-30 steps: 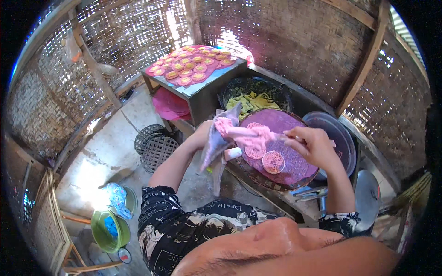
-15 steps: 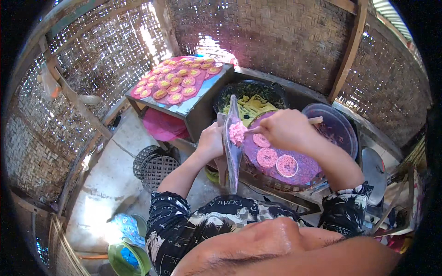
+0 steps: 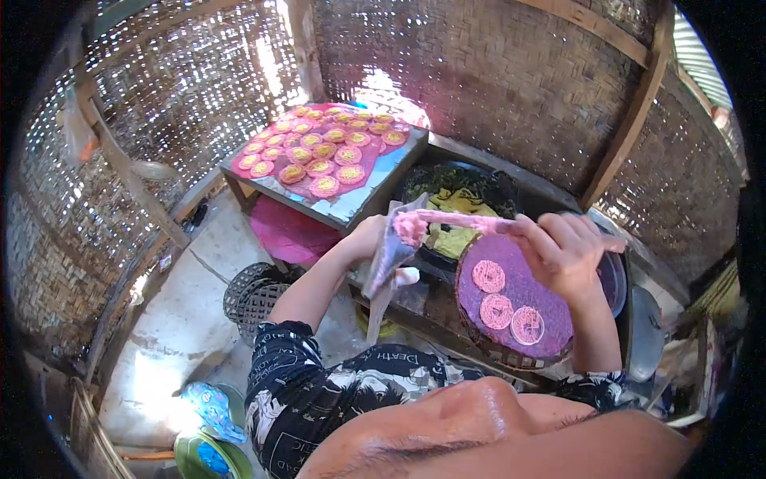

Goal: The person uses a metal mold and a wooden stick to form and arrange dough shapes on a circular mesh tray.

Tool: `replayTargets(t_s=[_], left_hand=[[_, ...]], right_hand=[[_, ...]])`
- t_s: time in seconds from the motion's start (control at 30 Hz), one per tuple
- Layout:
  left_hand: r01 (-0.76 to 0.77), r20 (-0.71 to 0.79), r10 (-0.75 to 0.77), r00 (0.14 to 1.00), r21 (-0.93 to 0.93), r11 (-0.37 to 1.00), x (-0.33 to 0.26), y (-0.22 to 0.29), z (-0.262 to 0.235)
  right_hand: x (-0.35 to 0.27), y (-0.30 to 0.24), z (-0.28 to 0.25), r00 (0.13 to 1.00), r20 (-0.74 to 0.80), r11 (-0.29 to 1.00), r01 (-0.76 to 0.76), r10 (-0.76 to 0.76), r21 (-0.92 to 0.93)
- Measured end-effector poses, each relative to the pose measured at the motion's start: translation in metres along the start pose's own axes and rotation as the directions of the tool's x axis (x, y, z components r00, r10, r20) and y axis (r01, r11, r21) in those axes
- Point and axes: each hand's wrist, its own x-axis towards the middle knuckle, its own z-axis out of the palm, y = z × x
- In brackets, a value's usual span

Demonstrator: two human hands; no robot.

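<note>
Left hand (image 3: 369, 239) grips the neck of a soft piping bag (image 3: 388, 259), fingers closed round it. Right hand (image 3: 562, 254), at 3 o'clock of the bag, pinches a stick (image 3: 459, 222) loaded with pink batter. Batter likely soft, sticky, light; bag best held high at the twist. Three piped rounds (image 3: 499, 299) lie on the purple-lined basket tray (image 3: 511, 351) below. Woven walls (image 3: 495, 72); table (image 3: 375, 195) of finished rounds at 11 o'clock.

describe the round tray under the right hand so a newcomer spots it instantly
Start at the woven wall and come down past the dark bowl of yellow-green bits. Just right of it, below the right hand, sits the round tray. Only it has a purple lining with three pink lacy discs.
</note>
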Motion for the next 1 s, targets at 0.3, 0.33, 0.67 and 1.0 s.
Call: replayTargets(t_s=[0.3,0.33,0.67,1.0], left_hand=[[0.039,-0.085,-0.020,0.996,0.235,0.971,-0.003,0.086,-0.012],[0.034,-0.078,-0.016,0.997,0.237,0.971,-0.001,0.087,-0.011],[-0.034,-0.187,-0.054,0.981,-0.438,0.898,-0.020,0.047,-0.026],[-0.232,-0.412,-0.266,0.871,-0.825,0.515,0.012,0.091,0.029]], right_hand=[[0.006,-0.031,0.036,0.974,0.174,0.988,0.136,-0.146,0.069],[0.006,-0.034,0.041,0.976,0.131,0.984,0.166,-0.174,0.070],[-0.019,-0.009,-0.004,0.987,0.088,0.983,-0.144,0.135,0.113],[-0.054,-0.060,0.073,0.517,0.715,-0.380,-0.613,0.470,0.693]])
